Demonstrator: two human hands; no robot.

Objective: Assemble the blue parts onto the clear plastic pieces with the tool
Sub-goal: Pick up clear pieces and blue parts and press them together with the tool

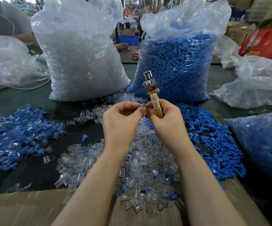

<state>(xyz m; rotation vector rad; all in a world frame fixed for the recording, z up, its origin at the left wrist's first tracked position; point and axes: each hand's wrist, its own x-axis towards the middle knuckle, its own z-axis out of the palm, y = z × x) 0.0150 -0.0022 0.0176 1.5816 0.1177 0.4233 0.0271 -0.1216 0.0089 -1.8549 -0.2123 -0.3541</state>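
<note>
Left hand (121, 119) pinching blue part (143, 106) and clear piece above table (39, 168); right hand (164, 117) gripping upright tool (151, 92). Risk: small part slipping from fingertip pinch into heaps below.

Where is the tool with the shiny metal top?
In the head view, the tool stands upright in the right hand, centre of the picture, just in front of the big bag of blue parts.

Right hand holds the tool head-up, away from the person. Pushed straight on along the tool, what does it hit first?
Likely the blue-parts bag: the tool in the right hand has its metal head overlapping that bag in the picture. The depth between them is unclear.
</note>
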